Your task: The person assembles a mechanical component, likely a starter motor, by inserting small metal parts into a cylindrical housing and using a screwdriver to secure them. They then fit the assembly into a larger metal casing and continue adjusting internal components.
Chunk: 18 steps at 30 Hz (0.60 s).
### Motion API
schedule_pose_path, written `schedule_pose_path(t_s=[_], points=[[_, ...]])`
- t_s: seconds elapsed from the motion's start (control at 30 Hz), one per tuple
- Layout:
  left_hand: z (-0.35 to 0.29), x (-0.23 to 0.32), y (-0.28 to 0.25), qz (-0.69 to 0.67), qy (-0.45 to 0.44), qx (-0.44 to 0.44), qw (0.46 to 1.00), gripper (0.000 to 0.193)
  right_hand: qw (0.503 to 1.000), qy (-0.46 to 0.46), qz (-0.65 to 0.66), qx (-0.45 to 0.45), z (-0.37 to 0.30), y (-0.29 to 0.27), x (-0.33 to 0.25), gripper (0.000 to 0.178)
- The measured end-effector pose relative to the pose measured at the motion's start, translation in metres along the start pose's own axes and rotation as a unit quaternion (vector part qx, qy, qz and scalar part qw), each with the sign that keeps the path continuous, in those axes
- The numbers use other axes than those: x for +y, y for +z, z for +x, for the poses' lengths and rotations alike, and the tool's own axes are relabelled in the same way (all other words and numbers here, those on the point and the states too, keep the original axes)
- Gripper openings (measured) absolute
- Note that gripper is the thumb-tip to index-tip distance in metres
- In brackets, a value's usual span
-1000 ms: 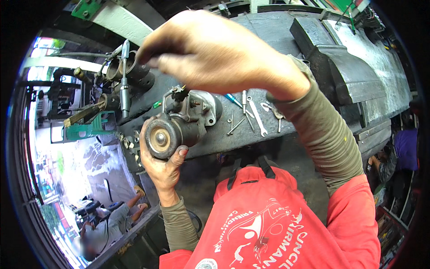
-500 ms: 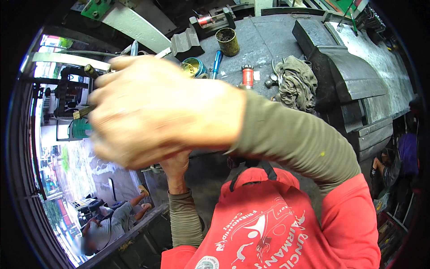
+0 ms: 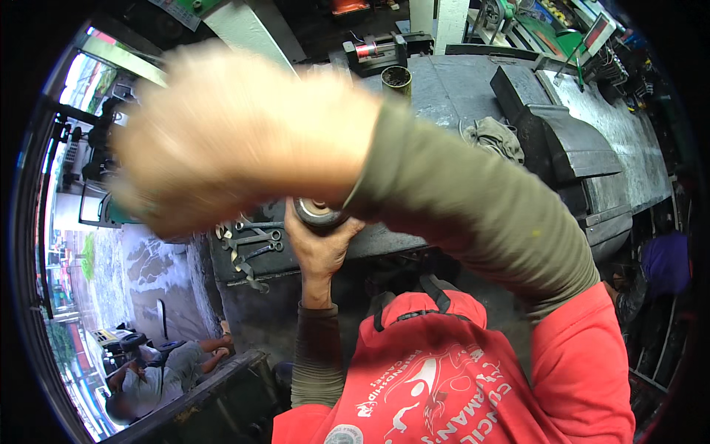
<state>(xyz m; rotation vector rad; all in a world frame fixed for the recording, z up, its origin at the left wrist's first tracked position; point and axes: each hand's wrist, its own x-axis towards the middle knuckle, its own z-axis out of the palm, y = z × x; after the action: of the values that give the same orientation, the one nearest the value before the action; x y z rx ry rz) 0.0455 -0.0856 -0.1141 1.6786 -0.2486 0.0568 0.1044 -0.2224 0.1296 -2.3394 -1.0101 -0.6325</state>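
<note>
My left hand (image 3: 319, 248) wraps round a round metal part (image 3: 316, 213) with a dark rim, near the bench's front edge; the top of the part is partly covered by my right arm. High across the middle, close to the camera, my right hand (image 3: 229, 140) is smeared by motion. Its fingers are too blurred to read, and whatever it may hold is not visible. Several wrenches (image 3: 255, 240) lie on the bench just left of my left hand. Beyond my right wrist stands a grimy yellowish can (image 3: 397, 81).
A crumpled grey-green rag (image 3: 494, 139) lies on the grey bench top (image 3: 451, 89). Bent dark sheet-metal pieces (image 3: 573, 140) occupy its right side. At the back sits a vise-like tool (image 3: 377, 52). Another person (image 3: 166, 374) sits low at the left.
My right hand has swung up and slightly left, blurring more. The view has shifted, bringing the wrenches and the round metal part in my left hand into sight.
</note>
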Motion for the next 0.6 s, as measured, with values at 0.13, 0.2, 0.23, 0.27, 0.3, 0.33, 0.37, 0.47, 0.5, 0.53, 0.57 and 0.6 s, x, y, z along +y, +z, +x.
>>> schedule_pose_path(t_s=[0.13,0.2,0.23,0.27,0.3,0.33,0.37,0.47,0.5,0.53,0.57,0.6], points=[[0.005,0.001,-0.004,0.101,0.211,-0.054,0.971,0.078,0.970,-0.058,-0.208,0.107,-0.043,0.075,0.011,0.039],[0.012,-0.004,-0.005,0.250,0.186,-0.088,0.946,0.064,0.991,0.035,-0.114,-0.055,-0.071,0.106,0.014,0.043],[0.009,-0.002,-0.012,0.372,0.166,-0.135,0.903,0.059,0.985,0.040,-0.139,-0.097,-0.073,0.110,0.014,0.041],[0.011,-0.004,-0.010,0.414,0.173,-0.140,0.882,0.061,0.992,0.007,-0.121,0.017,-0.069,0.116,0.020,0.036],[0.009,-0.004,-0.006,0.315,0.230,-0.087,0.917,0.064,0.993,0.031,-0.100,-0.061,-0.062,0.108,0.026,0.039],[0.005,-0.006,0.000,0.183,0.224,-0.055,0.956,0.068,0.983,0.066,-0.069,-0.155,-0.054,0.095,0.021,0.043],[0.004,-0.007,0.003,0.070,0.178,-0.011,0.981,0.072,0.997,0.033,-0.064,0.020,-0.040,0.093,0.024,0.042],[0.006,-0.010,0.002,-0.028,0.093,-0.020,0.995,0.086,0.990,0.029,-0.132,0.052,-0.033,0.069,0.016,0.038],[0.008,-0.013,-0.002,0.093,0.177,-0.043,0.979,0.075,0.975,-0.026,-0.176,0.135,-0.051,0.089,0.019,0.032],[0.013,-0.016,-0.003,0.186,0.262,-0.036,0.946,0.068,0.955,-0.072,-0.220,0.185,-0.066,0.101,0.020,0.029],[0.017,-0.019,-0.006,0.289,0.306,-0.021,0.907,0.062,0.974,-0.018,-0.191,0.121,-0.076,0.109,0.016,0.030],[0.019,-0.022,-0.006,0.376,0.307,-0.008,0.874,0.056,0.986,0.018,-0.164,-0.004,-0.080,0.112,0.016,0.032]])
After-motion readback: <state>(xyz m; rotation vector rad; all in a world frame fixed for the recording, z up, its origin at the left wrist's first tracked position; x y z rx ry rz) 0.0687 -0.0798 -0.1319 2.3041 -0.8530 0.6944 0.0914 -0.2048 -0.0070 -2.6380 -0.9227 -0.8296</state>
